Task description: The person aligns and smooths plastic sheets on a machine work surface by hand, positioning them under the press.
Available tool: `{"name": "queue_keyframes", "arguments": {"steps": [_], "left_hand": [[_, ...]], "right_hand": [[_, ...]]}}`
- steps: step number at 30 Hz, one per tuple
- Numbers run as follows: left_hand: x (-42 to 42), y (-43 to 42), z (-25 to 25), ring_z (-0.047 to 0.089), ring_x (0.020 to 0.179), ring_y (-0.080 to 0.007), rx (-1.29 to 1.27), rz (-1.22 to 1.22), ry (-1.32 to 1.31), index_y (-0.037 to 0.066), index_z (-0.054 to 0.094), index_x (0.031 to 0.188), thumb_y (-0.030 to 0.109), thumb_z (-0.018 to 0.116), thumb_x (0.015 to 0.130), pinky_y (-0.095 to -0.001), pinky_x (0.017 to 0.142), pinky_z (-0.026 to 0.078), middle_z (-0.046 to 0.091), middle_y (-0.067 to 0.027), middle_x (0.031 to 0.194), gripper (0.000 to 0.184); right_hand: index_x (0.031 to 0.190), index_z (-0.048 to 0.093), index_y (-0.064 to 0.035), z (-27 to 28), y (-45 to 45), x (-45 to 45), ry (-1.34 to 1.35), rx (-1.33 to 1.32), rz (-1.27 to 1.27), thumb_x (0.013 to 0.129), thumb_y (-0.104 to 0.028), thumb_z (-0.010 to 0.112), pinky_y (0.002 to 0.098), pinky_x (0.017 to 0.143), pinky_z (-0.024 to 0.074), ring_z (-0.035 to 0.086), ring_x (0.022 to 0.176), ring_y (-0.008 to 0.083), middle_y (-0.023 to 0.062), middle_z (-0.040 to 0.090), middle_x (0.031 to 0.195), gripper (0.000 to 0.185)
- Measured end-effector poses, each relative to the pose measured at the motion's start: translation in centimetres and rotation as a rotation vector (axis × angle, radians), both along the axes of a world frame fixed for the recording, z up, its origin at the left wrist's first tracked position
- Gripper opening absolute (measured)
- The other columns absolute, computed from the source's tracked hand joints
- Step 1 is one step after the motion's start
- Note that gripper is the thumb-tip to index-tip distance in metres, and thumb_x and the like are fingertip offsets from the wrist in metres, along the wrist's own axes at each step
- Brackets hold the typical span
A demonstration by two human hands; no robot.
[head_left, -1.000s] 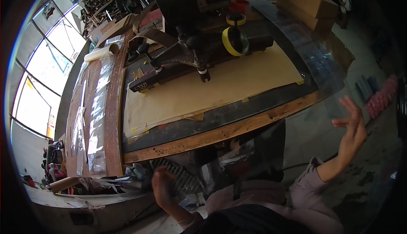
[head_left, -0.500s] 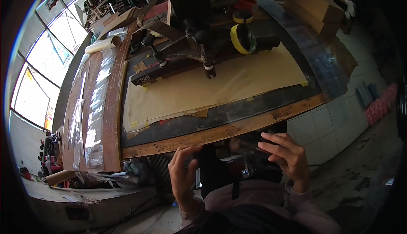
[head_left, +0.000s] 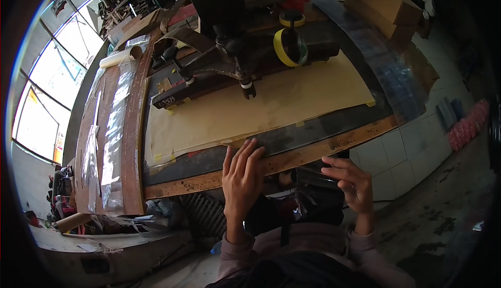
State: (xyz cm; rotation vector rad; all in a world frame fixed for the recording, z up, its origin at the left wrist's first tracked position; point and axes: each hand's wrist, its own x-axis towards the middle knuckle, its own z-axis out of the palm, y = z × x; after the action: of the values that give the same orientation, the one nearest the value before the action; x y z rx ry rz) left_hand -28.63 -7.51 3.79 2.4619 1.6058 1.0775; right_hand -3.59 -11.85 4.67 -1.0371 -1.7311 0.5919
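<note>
My left hand (head_left: 242,176) reaches over the front edge of the worktable, its fingers stretched out with the tips at the dark mat (head_left: 284,141). Just beyond those fingertips lies a tan paper sheet (head_left: 250,113), fixed with bits of yellow tape. To the right, my right hand (head_left: 354,183) is in front of the wooden edge strip (head_left: 313,155), fingers bent toward the thumb. Between the hands shows a see-through, shiny film (head_left: 315,176), seemingly clear plastic, which my right fingers pinch. Its outline is hard to make out.
Over the paper stands a dark machine head with a metal arm (head_left: 214,61) and a long bar (head_left: 172,97). A yellow tape roll (head_left: 289,48) rests behind. Clear plastic sheets (head_left: 394,74) and cardboard boxes (head_left: 381,3) are at right; plastic strips (head_left: 115,152) at left.
My left hand has moved forward and right, from below the table edge to over it, and its fingers have straightened. My right hand has shifted only slightly. The camera view has moved a little.
</note>
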Motion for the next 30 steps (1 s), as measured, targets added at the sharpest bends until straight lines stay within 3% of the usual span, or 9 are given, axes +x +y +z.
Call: {"name": "queue_keyframes", "arguments": {"steps": [2,3,7,16,20,30], "left_hand": [[0.3,0.2,-1.1,0.059,0.120,-0.0256,0.070,0.084,0.024,0.007,0.065,0.111,0.007,0.056,0.087,-0.0448,0.106,0.041,0.065,-0.0078,0.124,0.026],[0.7,0.4,-1.5,0.064,0.112,-0.0234,0.128,0.115,0.036,0.009,0.067,0.107,0.009,0.055,0.087,-0.0417,0.100,0.047,0.069,-0.0058,0.117,0.023],[1.0,0.8,-2.1,0.068,0.105,-0.0190,0.219,0.148,0.101,0.009,0.071,0.099,0.009,0.058,0.085,-0.0340,0.088,0.054,0.070,-0.0038,0.115,0.019],[1.1,0.8,-2.5,0.068,0.104,-0.0184,0.210,0.160,0.101,0.010,0.071,0.098,0.009,0.056,0.086,-0.0319,0.088,0.054,0.070,-0.0035,0.115,0.019],[1.3,0.9,-2.4,0.069,0.101,-0.0220,0.223,0.156,0.092,0.009,0.070,0.099,0.006,0.051,0.086,-0.0325,0.084,0.055,0.071,-0.0045,0.111,0.022],[1.4,0.9,-2.3,0.069,0.100,-0.0225,0.220,0.153,0.092,0.009,0.070,0.098,0.006,0.051,0.087,-0.0331,0.084,0.055,0.071,-0.0057,0.111,0.022]], "right_hand": [[0.110,0.072,-0.0098,-0.5,0.8,0.1,0.000,-0.004,-0.007,0.095,-0.043,0.051,0.0287,0.068,0.0553,0.067,0.099,0.0239,0.0092,0.067,0.118,0.042],[0.110,0.072,-0.0098,-0.7,1.1,0.1,-0.004,-0.011,-0.009,0.095,-0.043,0.051,0.0287,0.068,0.0551,0.067,0.099,0.0238,0.0090,0.067,0.119,0.042],[0.111,0.071,-0.0093,-0.9,2.0,0.1,-0.012,-0.020,-0.005,0.095,-0.043,0.050,0.0293,0.071,0.0554,0.067,0.101,0.0239,0.0086,0.066,0.120,0.043],[0.113,0.069,-0.0083,-1.3,3.2,-0.1,0.018,-0.028,0.008,0.095,-0.043,0.050,0.0331,0.081,0.0560,0.067,0.106,0.0261,0.0096,0.065,0.121,0.044],[0.113,0.069,-0.0084,-1.6,4.2,-0.2,-0.001,0.005,-0.003,0.094,-0.041,0.051,0.0338,0.084,0.0550,0.067,0.105,0.0260,0.0096,0.065,0.122,0.042],[0.112,0.070,-0.0070,-1.1,5.1,0.0,0.009,-0.048,0.026,0.093,-0.035,0.055,0.0340,0.086,0.0548,0.067,0.104,0.0256,0.0096,0.065,0.122,0.037]]}}
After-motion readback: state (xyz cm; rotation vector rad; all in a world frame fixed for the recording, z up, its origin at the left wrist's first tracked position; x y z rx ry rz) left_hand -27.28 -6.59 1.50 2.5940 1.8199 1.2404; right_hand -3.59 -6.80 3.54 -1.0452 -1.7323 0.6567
